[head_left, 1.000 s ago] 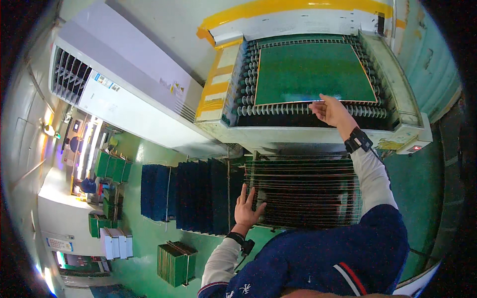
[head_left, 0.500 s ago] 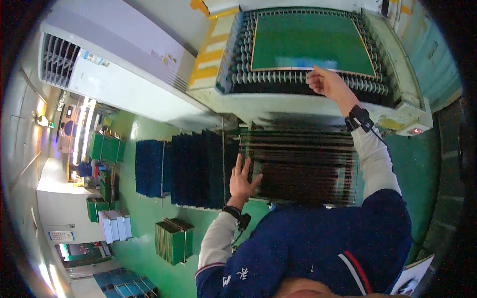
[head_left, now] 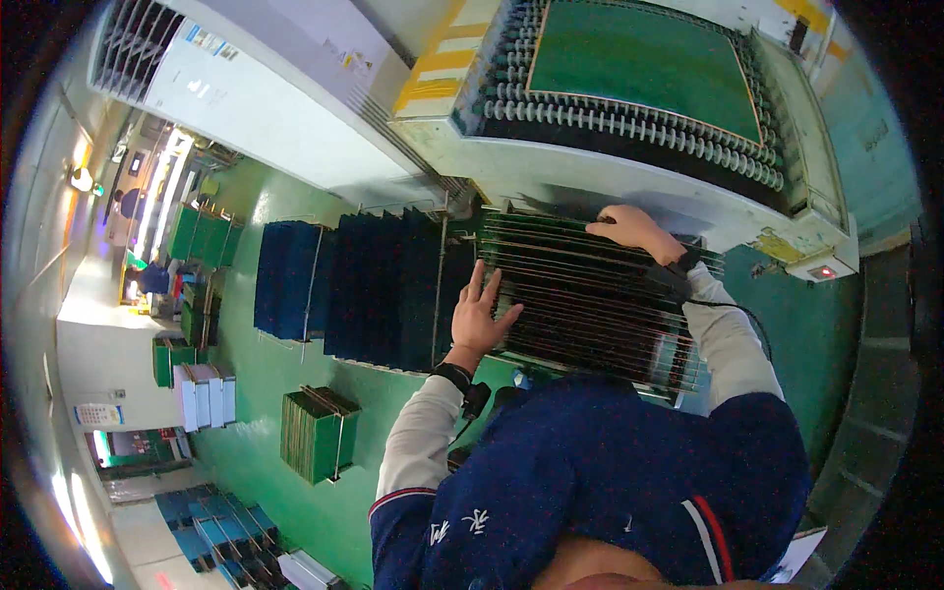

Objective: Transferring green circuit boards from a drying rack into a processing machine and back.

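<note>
A rack of upright thin green panels [head_left: 590,295] with copper-coloured edges stands in front of me. My left hand [head_left: 479,320] is at the rack's left end, fingers spread and nothing in them. Over the far right part of the rack is my right hand [head_left: 634,232], its fingers bent and pressed together at the panels' top edges. Whether a panel is between them is hidden. A large green panel [head_left: 644,74] lies flat on the rollers [head_left: 629,123] of the pale machine beyond the rack.
Racks of dark blue sheets [head_left: 383,285] stand left of my left hand. A white cabinet-like unit [head_left: 265,108] slants across the upper left. Farther left, a green panel stack [head_left: 320,433] stands on the green floor [head_left: 393,433]. A machine corner with a red light [head_left: 824,271] juts out at right.
My right hand has come back from the roller machine, near the flat panel's edge, down to the rack. The left hand stays at the rack's left end. The whole view has shifted slightly.
</note>
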The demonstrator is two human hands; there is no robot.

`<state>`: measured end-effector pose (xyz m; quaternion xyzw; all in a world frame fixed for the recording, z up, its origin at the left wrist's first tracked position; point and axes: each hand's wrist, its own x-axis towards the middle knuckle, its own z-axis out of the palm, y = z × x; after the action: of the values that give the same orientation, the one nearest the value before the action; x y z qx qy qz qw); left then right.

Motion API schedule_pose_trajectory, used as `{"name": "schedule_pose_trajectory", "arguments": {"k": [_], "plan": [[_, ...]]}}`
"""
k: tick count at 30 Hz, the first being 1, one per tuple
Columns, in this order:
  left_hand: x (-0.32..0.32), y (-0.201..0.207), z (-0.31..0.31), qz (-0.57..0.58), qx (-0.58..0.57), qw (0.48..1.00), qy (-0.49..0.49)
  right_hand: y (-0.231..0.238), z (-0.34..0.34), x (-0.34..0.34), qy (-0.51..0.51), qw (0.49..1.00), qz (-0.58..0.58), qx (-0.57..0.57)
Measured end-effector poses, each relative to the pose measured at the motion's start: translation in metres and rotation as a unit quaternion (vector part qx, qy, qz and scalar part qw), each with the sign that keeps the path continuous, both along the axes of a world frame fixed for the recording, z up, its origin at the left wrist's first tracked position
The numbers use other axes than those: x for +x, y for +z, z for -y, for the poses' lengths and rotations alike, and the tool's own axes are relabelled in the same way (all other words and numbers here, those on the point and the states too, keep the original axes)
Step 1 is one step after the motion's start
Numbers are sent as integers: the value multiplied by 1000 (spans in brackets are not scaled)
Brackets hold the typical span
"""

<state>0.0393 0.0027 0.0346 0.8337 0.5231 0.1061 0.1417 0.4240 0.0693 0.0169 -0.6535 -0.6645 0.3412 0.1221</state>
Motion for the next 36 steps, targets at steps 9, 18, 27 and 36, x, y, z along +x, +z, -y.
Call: {"name": "schedule_pose_trajectory", "arguments": {"k": [9,18,27,36], "plan": [[-1,-1,-1,26,-1,1000,0,-12,-6,6,-33,998,-26,37],[-7,-7,2,53,16,998,-12,-10,5,-8,-64,995,43,60],[-15,-5,8,66,-12,997,-26,-27,-6,6,-18,997,-51,58],[-20,-21,16,66,7,997,-36,-14,-2,-12,-73,983,158,55]]}}
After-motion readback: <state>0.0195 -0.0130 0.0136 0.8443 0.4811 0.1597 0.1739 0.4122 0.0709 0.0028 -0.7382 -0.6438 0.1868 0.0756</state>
